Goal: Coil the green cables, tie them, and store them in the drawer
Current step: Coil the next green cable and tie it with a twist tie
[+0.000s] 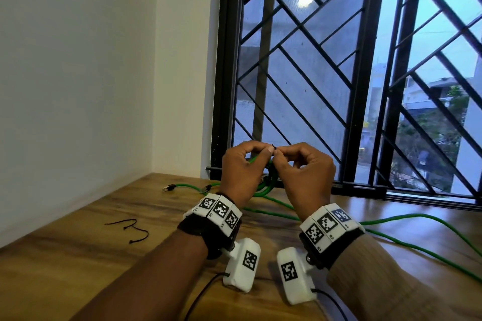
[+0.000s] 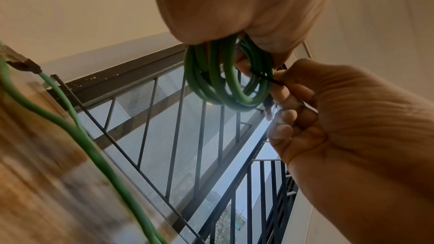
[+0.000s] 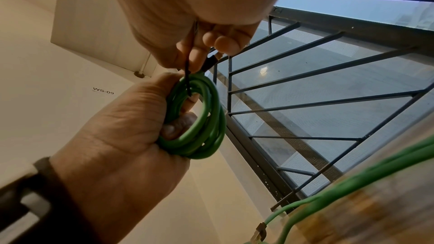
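Wooden table (image 1: pixel 78 255) beneath barred window (image 1: pixel 339 73): tying in progress.
We note left hand (image 1: pixel 240 172) gripping the coiled green cable (image 3: pixel 202 127); right hand (image 1: pixel 305 172) pinches the black tie (image 3: pixel 187 77).

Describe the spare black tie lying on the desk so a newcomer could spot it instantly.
Start at the wooden desk below the barred window and look to its left half, near the white wall. The spare black tie lies there alone, left of the left hand. Unlike the thick green cables, it is thin, black and short, lying in a loose squiggle.
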Motion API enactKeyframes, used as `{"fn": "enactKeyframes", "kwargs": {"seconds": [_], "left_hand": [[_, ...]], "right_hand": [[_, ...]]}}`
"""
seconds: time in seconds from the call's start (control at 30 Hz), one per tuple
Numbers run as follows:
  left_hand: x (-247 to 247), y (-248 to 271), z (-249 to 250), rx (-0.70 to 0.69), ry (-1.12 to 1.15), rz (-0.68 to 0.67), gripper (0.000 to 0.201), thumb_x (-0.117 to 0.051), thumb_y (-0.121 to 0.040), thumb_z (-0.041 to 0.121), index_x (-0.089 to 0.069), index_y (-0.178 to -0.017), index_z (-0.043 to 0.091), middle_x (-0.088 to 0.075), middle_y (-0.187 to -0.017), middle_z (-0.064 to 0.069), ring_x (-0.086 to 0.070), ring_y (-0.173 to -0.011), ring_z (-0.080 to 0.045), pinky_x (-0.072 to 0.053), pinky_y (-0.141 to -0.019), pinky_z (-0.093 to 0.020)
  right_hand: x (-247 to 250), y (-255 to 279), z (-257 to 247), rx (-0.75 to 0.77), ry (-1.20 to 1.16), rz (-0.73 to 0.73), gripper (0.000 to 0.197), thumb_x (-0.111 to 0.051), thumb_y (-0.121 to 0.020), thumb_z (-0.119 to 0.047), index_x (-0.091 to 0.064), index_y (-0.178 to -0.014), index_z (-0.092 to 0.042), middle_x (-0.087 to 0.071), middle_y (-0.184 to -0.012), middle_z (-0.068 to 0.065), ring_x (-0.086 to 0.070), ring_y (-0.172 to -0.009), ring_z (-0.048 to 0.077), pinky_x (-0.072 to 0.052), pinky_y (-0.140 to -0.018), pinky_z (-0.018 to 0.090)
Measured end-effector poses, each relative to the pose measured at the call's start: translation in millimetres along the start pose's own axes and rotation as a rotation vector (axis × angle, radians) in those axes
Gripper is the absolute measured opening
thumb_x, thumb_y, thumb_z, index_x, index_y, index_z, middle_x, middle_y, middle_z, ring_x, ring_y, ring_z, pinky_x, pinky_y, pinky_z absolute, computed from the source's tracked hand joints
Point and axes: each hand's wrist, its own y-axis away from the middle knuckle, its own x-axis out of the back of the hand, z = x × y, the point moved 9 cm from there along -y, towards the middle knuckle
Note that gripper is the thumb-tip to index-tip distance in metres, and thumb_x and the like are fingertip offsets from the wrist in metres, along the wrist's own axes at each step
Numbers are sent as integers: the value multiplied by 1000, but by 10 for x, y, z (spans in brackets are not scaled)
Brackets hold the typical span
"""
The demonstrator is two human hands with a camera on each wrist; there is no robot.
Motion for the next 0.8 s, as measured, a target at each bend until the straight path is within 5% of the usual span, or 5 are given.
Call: {"fn": "enactKeyframes", "kwargs": {"seconds": [0.57,0.8], "left_hand": [[-17,26,47,-12,14,-30,9,-72,-93,11,-80,-94,9,-77,-89,-1,-71,-85,-8,-53,-73,-15],[3,20,7,4,3,0,9,-72,-93,14,-80,-91,11,-77,-87,1,-73,-87,-14,-60,-83,-31]], "right_hand": [[29,8,-87,83,56,21,4,-82,-84,-15,-81,-80,-16,-74,-71,-8,-62,-65,-4,-44,-59,6],[2,6,-98,86,83,-5,4,-81,-83,-16,-80,-79,-17,-73,-71,-10,-63,-66,-2,-44,-59,6]]}}
